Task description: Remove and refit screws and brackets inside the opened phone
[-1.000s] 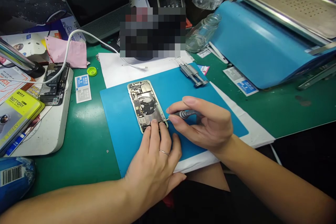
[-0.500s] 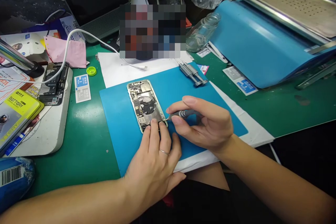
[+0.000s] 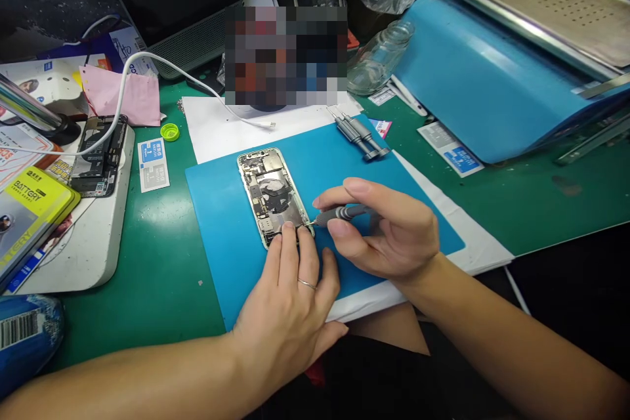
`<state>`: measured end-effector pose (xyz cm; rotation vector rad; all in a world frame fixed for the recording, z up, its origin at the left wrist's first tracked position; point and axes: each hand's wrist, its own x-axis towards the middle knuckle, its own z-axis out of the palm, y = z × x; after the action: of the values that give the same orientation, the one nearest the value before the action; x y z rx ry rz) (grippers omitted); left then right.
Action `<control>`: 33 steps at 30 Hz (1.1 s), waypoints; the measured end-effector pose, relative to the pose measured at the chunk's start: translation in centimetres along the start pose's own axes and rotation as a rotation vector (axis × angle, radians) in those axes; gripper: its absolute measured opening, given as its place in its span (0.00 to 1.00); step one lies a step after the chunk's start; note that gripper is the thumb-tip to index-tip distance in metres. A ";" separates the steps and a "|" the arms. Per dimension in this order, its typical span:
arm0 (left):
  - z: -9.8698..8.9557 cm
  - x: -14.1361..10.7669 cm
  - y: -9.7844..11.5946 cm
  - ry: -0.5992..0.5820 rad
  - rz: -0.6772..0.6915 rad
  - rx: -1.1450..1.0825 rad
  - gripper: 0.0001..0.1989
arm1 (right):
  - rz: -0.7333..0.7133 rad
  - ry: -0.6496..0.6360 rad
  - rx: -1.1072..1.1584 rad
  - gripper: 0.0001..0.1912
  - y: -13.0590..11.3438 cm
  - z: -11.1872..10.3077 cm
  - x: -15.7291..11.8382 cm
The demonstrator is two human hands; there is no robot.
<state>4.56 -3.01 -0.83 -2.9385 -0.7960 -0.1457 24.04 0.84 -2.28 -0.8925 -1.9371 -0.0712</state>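
An opened smartphone (image 3: 276,193), its inner parts bare, lies on a blue mat (image 3: 221,262). My left hand (image 3: 295,282) rests on the phone's lower end with its fingers stretched out, hiding part of that end. A ring circles one finger. Between the thumb and fingers of my right hand (image 3: 388,230) is a slim dark screwdriver (image 3: 339,214) with pale bands. Its thin tip meets the phone's lower right edge; whether it touches a screw is too small to tell.
Several grey screwdrivers (image 3: 358,136) lie at the mat's far edge. A white cable (image 3: 170,65) arches in from the left. Another opened phone (image 3: 101,157) sits on a white block (image 3: 111,236). A glass jar (image 3: 381,59) and a blue-covered stand (image 3: 472,79) occupy the back right.
The view has shifted very slightly. Both hands, the phone and the screwdriver keep nearly the same places.
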 end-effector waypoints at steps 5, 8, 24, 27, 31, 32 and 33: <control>0.0 0.0 0.0 0.002 0.002 0.002 0.42 | -0.015 -0.012 -0.021 0.40 0.0 0.0 0.1; -0.1 0.0 0.0 -0.007 0.005 0.001 0.42 | 0.011 -0.013 -0.019 0.40 -0.1 0.0 0.1; -0.3 0.0 -0.1 -0.019 0.007 0.014 0.43 | -0.046 -0.009 -0.056 0.39 0.0 0.1 0.0; -0.4 0.0 -0.1 -0.018 0.010 0.013 0.43 | -0.059 0.004 -0.059 0.40 0.1 0.2 0.1; -0.3 0.0 -0.1 -0.025 0.008 0.015 0.43 | -0.039 -0.007 -0.060 0.40 0.0 0.2 0.2; -0.3 0.0 -0.1 -0.029 0.008 0.013 0.43 | -0.040 -0.007 -0.063 0.40 0.0 0.2 0.2; -0.3 0.0 -0.1 -0.030 0.007 0.010 0.43 | -0.046 -0.004 -0.065 0.39 -0.1 0.2 0.2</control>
<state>4.50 -2.97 -0.54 -2.9403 -0.7875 -0.0966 23.82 0.99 -2.18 -0.8918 -1.9687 -0.1607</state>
